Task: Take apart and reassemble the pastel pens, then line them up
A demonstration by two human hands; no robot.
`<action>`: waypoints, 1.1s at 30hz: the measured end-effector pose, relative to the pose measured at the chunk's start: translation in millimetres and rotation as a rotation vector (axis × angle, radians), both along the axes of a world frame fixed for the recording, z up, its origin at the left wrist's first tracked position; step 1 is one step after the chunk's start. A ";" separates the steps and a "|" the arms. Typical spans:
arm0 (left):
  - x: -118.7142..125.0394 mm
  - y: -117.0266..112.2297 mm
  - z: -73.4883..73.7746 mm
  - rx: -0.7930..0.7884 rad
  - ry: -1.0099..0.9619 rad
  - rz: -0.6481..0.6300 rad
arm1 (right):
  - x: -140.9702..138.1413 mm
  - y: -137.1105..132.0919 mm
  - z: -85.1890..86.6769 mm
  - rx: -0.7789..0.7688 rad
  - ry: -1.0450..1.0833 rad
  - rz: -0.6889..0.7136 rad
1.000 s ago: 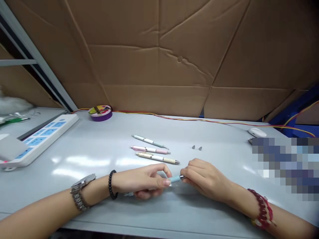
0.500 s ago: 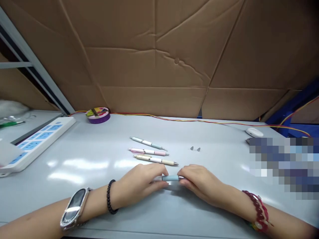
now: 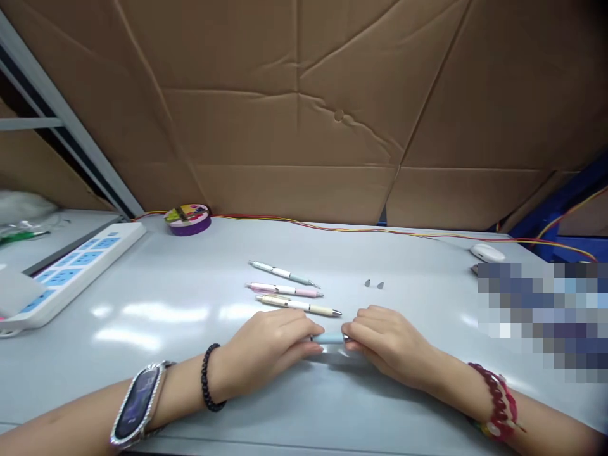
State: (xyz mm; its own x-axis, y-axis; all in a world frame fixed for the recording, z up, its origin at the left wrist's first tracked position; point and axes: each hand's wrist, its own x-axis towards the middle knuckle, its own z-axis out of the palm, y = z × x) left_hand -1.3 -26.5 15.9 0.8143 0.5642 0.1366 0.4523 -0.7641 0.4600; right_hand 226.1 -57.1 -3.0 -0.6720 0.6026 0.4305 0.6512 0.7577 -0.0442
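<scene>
Pinched narrowly between thumb and fingers of both hands, a pale-blue barrelled pen (image 3: 329, 339) runs from the left hand (image 3: 273, 342) at nine o'clock to the right hand (image 3: 393, 345) at three. Holding opposite ends probably keeps it level and steady; the fingers hide both tips. It sits close above the glossy pale-grey table (image 3: 266, 418); contact I cannot tell. Towards ten to eleven o'clock lie a cream-and-white pen (image 3: 300, 306), a pink-and-white pen (image 3: 285, 290) and a green-and-white pen (image 3: 284, 273), fanned slightly, perhaps so each stays separate. Two small grey pieces (image 3: 367, 283) stand near one to two o'clock, apart from everything.
</scene>
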 end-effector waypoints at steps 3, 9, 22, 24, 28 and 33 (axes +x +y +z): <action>0.0 1.1 1.6 -0.129 -0.018 0.003 | 0.7 0.8 -0.3 -0.002 -0.004 0.016; 2.9 1.0 6.3 -0.499 -0.109 0.033 | 2.4 0.5 -3.3 -0.001 -0.044 0.028; 1.4 5.7 2.8 -1.211 -0.143 0.007 | 4.8 -2.5 7.6 0.086 -0.040 0.177; 1.4 3.5 5.5 -1.052 -0.179 0.049 | 5.8 -1.2 7.0 0.072 -0.021 0.157; 2.2 -1.2 5.0 -0.534 -0.166 0.084 | -0.1 -1.6 3.9 -0.193 0.067 0.033; 10.7 -4.7 -7.2 -0.089 -0.194 0.115 | -18.7 -4.9 8.3 -0.616 0.534 -0.218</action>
State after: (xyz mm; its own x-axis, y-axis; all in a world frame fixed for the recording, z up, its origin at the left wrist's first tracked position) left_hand 9.3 -31.2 8.7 0.7076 0.6682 0.2299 0.4303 -0.6655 0.6098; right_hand 207.5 -62.1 5.3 -0.3131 0.9264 0.2093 0.5537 0.3571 -0.7522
